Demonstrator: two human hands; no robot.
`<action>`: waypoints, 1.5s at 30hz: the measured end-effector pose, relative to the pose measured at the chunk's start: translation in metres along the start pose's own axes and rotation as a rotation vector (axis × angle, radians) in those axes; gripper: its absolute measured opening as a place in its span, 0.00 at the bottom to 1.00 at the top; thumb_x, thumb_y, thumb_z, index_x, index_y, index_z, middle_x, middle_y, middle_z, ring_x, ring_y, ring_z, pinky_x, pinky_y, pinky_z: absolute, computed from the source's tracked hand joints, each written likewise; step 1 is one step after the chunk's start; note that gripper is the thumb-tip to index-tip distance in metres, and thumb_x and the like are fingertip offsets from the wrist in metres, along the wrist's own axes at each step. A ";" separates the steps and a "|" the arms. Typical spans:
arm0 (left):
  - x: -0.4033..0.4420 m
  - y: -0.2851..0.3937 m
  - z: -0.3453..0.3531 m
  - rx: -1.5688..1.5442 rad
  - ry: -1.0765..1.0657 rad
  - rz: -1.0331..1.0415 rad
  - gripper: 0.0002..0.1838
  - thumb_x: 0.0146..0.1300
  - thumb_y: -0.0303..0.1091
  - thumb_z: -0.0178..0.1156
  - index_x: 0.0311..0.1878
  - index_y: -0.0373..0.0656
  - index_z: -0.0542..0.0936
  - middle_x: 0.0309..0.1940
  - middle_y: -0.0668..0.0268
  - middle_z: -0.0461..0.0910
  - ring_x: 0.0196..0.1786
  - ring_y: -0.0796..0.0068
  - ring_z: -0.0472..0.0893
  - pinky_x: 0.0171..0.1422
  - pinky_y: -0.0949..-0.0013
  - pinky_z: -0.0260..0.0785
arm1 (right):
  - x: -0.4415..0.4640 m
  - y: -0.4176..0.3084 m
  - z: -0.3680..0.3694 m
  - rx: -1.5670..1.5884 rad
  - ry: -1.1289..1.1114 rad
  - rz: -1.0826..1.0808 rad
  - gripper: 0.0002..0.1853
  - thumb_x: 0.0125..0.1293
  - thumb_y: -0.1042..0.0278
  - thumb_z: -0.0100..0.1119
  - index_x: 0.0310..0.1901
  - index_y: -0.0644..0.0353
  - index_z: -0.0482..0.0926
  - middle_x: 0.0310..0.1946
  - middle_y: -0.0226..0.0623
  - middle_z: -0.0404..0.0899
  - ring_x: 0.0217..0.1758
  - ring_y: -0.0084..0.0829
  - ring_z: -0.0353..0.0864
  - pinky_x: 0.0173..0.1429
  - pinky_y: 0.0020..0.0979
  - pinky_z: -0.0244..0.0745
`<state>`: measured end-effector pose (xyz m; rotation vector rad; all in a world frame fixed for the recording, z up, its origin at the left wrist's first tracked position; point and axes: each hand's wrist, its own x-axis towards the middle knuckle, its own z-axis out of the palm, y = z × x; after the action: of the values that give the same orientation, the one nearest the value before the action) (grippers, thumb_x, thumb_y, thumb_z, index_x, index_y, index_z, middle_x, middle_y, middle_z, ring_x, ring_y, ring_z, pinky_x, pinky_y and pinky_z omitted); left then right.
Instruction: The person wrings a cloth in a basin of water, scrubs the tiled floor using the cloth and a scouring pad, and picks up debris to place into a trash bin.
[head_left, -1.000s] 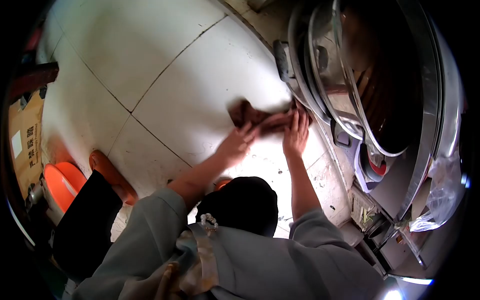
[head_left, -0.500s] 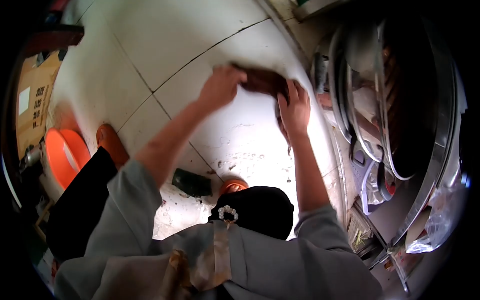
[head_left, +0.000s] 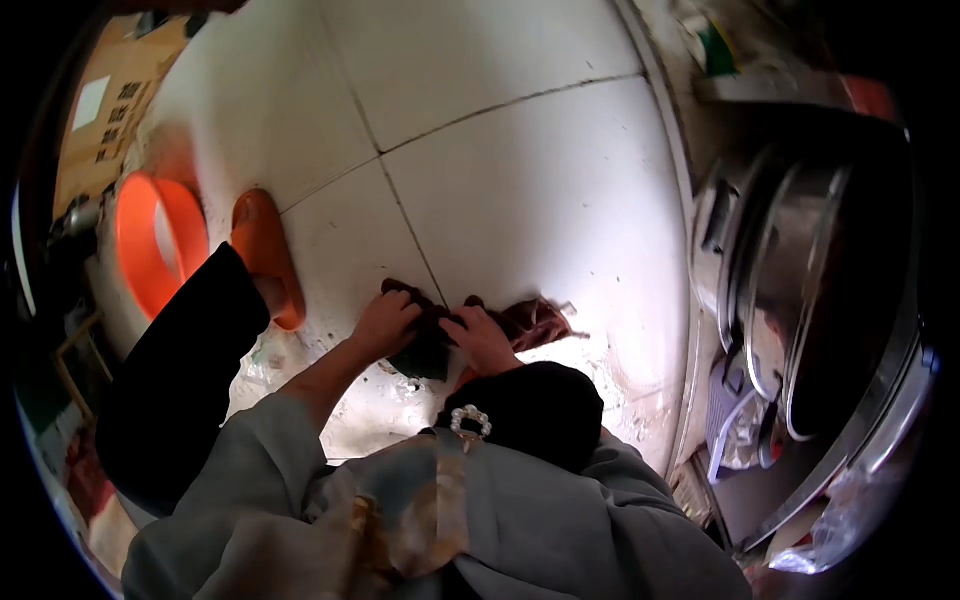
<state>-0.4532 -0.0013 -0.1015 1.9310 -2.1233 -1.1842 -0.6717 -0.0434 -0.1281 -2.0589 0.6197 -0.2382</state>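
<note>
A dark red-brown cloth (head_left: 532, 322) lies bunched on the pale tiled floor (head_left: 500, 210), just in front of my knee. My left hand (head_left: 388, 322) grips its left part, fingers curled over it. Close by on the right, my right hand (head_left: 482, 338) has its fingers closed on the middle of the cloth, whose loose end spreads out to the right. Under and below the cloth, between my hands, a dark green piece (head_left: 422, 360) shows in part.
An orange basin (head_left: 135, 245) stands at the left beside my orange slipper (head_left: 268, 250). Behind it is a cardboard box (head_left: 105, 130). Metal pots (head_left: 765, 290) stand on a rack at the right, with a clear plastic bag (head_left: 830, 530) below them.
Both hands have come back toward my body with the cloth, from the middle of the floor to beside my knee. The view has shifted, and the dark green piece is now partly covered.
</note>
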 end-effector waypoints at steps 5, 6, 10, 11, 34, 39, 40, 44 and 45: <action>0.064 -0.040 -0.061 0.021 0.530 -0.130 0.21 0.43 0.34 0.65 0.43 0.45 0.72 0.41 0.56 0.72 0.45 0.53 0.72 0.46 0.57 0.67 | 0.136 -0.017 -0.109 0.336 0.227 0.591 0.16 0.59 0.65 0.58 0.49 0.59 0.75 0.43 0.45 0.73 0.44 0.42 0.74 0.47 0.36 0.71; 0.094 -0.048 -0.089 0.046 0.604 -0.142 0.21 0.46 0.33 0.64 0.45 0.44 0.72 0.41 0.56 0.72 0.45 0.53 0.73 0.47 0.58 0.67 | 0.160 0.025 -0.107 0.041 0.325 0.144 0.17 0.62 0.59 0.57 0.50 0.57 0.74 0.43 0.46 0.74 0.44 0.42 0.75 0.47 0.35 0.71; 0.182 -0.090 -0.175 0.134 0.743 -0.266 0.20 0.54 0.28 0.57 0.52 0.53 0.72 0.41 0.58 0.74 0.47 0.56 0.75 0.47 0.58 0.69 | 0.277 0.078 -0.140 -0.380 0.322 -0.112 0.24 0.61 0.60 0.56 0.59 0.53 0.68 0.59 0.43 0.63 0.60 0.43 0.64 0.62 0.41 0.60; 0.190 -0.107 -0.179 0.180 0.634 -0.293 0.20 0.54 0.27 0.56 0.52 0.53 0.72 0.42 0.59 0.74 0.46 0.57 0.75 0.46 0.59 0.70 | 0.290 0.085 -0.134 -0.418 0.294 -0.097 0.26 0.60 0.61 0.56 0.61 0.51 0.65 0.63 0.42 0.59 0.64 0.42 0.60 0.66 0.43 0.56; -0.002 -0.043 -0.022 -0.188 0.464 -0.537 0.14 0.45 0.24 0.61 0.38 0.48 0.74 0.33 0.59 0.70 0.41 0.55 0.72 0.46 0.58 0.66 | 0.161 0.016 -0.058 -0.493 -0.123 -0.395 0.22 0.57 0.69 0.54 0.55 0.45 0.72 0.61 0.31 0.65 0.62 0.34 0.65 0.62 0.40 0.61; -0.007 -0.067 -0.047 -0.305 0.262 -0.443 0.14 0.46 0.27 0.61 0.39 0.50 0.76 0.34 0.59 0.72 0.44 0.56 0.73 0.47 0.59 0.67 | 0.160 0.000 -0.047 -0.190 -0.043 -0.310 0.20 0.51 0.82 0.52 0.46 0.54 0.78 0.51 0.40 0.73 0.50 0.44 0.71 0.52 0.39 0.70; -0.010 -0.082 -0.060 -0.338 0.292 -0.414 0.14 0.46 0.27 0.61 0.39 0.50 0.76 0.35 0.59 0.72 0.44 0.56 0.73 0.47 0.60 0.67 | 0.171 -0.007 -0.051 -0.162 -0.035 -0.315 0.20 0.50 0.82 0.52 0.46 0.54 0.78 0.51 0.40 0.73 0.50 0.44 0.71 0.53 0.38 0.70; -0.017 -0.138 -0.150 -0.233 0.623 -0.451 0.14 0.49 0.27 0.61 0.42 0.50 0.77 0.40 0.59 0.73 0.45 0.56 0.74 0.49 0.62 0.68 | 0.273 -0.032 -0.060 -0.189 0.113 -0.420 0.19 0.54 0.82 0.51 0.47 0.54 0.78 0.51 0.42 0.73 0.51 0.43 0.71 0.53 0.37 0.69; -0.017 -0.149 -0.176 -0.213 0.694 -0.499 0.14 0.50 0.26 0.61 0.43 0.50 0.77 0.41 0.58 0.73 0.46 0.56 0.73 0.50 0.61 0.68 | 0.307 -0.042 -0.062 -0.238 0.170 -0.455 0.17 0.54 0.82 0.51 0.46 0.55 0.78 0.50 0.42 0.73 0.50 0.44 0.72 0.54 0.36 0.69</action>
<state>-0.2364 -0.0650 -0.0502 2.3632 -1.1709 -0.5834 -0.4204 -0.2295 -0.0827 -2.4112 0.2796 -0.6342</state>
